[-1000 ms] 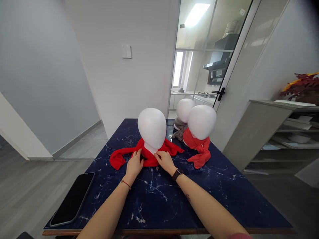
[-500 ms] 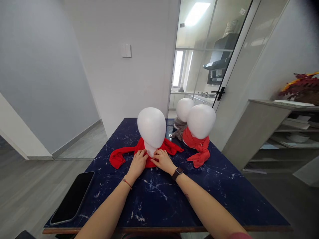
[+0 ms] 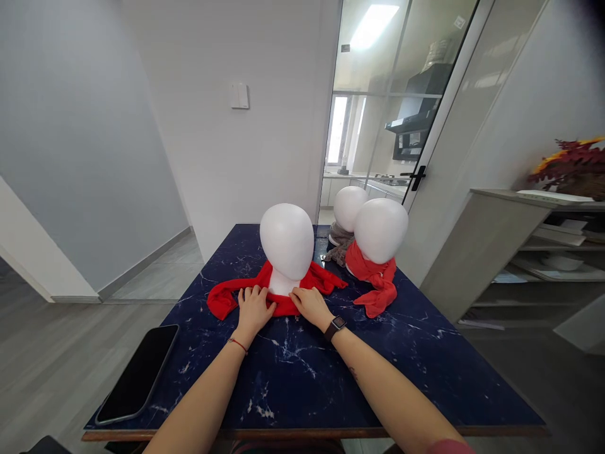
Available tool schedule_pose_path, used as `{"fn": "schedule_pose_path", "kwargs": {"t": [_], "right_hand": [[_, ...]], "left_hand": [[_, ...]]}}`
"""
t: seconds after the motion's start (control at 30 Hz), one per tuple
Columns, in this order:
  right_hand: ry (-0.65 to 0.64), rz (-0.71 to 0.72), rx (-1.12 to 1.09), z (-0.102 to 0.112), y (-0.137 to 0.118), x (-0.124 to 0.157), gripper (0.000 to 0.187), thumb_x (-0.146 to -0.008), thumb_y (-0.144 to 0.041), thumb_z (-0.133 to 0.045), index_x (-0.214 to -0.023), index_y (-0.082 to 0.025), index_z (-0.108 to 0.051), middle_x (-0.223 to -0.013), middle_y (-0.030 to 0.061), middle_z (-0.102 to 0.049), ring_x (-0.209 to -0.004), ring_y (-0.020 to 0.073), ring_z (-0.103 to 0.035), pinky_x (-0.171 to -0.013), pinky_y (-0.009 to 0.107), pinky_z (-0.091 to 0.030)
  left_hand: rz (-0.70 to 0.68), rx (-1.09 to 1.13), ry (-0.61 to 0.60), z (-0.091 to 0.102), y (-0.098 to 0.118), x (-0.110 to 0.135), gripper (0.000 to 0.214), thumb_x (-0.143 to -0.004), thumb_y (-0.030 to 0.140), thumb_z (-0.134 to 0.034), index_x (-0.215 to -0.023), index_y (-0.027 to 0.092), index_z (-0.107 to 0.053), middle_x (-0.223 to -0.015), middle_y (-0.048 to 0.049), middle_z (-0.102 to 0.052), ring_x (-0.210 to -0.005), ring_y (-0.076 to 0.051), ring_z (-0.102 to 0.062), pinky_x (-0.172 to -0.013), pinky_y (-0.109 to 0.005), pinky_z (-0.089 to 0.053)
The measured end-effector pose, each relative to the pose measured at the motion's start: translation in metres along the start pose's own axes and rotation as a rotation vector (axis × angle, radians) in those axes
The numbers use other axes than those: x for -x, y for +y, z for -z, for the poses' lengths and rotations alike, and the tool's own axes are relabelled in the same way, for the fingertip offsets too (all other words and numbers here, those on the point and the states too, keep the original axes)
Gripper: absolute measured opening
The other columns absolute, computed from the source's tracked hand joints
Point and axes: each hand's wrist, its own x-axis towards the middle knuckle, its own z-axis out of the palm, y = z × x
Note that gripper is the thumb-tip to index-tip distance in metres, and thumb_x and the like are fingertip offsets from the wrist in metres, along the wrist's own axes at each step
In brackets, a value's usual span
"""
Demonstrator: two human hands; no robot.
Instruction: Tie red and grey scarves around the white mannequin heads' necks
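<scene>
A white foam mannequin head (image 3: pixel 287 243) stands near the middle of the dark blue marble table (image 3: pixel 307 372). A red scarf (image 3: pixel 222 299) lies around its base, its ends spread left and right on the tabletop. My left hand (image 3: pixel 253 309) rests on the scarf just left of the neck, fingers curled down onto the fabric. My right hand (image 3: pixel 309 306), with a dark watch on its wrist, presses the scarf just right of the neck, fingers bent on the cloth.
A second white head (image 3: pixel 380 231) wearing a tied red scarf (image 3: pixel 378 284) stands to the right, and a third head (image 3: pixel 348 208) with a grey scarf behind it. A black phone (image 3: pixel 137 375) lies at the table's front left corner. A shelf unit (image 3: pixel 534 252) stands at right.
Both hands have slid slightly down and outward along the scarf at the base of the near head; the fabric in front of the neck lies flatter than before.
</scene>
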Motion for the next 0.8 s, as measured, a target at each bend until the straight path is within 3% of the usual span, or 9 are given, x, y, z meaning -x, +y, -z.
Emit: {"fn": "schedule_pose_path", "kwargs": {"t": [0.13, 0.3, 0.8], "right_hand": [[-0.004, -0.142, 0.075, 0.0053, 0.0028, -0.0003, 0.033, -0.092, -0.044, -0.039, -0.088, -0.019, -0.060, -0.089, 0.0064, -0.069, -0.085, 0.0175, -0.062, -0.077, 0.029, -0.032], [-0.005, -0.302, 0.106, 0.0050, 0.0086, -0.0015, 0.044, -0.083, -0.059, -0.045, -0.091, -0.018, -0.057, -0.086, 0.0085, -0.068, -0.082, 0.0208, -0.063, -0.069, 0.028, -0.036], [0.033, -0.284, 0.036, 0.0023, 0.0090, 0.0003, 0.037, -0.088, -0.054, -0.042, -0.085, -0.019, -0.054, -0.079, 0.0044, -0.068, -0.076, 0.0178, -0.064, -0.063, 0.025, -0.034]], "left_hand": [[0.039, -0.013, -0.015, -0.0008, -0.0004, 0.0004, 0.035, -0.078, 0.041, -0.053, -0.107, 0.021, -0.058, -0.106, -0.0092, -0.057, -0.107, -0.028, -0.045, -0.103, -0.047, -0.022], [0.052, -0.027, 0.003, -0.0019, -0.0012, 0.0008, 0.041, -0.078, 0.045, -0.052, -0.110, 0.020, -0.058, -0.107, -0.0102, -0.058, -0.107, -0.029, -0.045, -0.104, -0.048, -0.020], [0.095, -0.035, 0.024, -0.0001, 0.0000, 0.0030, 0.049, -0.077, 0.048, -0.052, -0.115, 0.019, -0.057, -0.109, -0.0114, -0.058, -0.107, -0.030, -0.046, -0.105, -0.050, -0.018]]}}
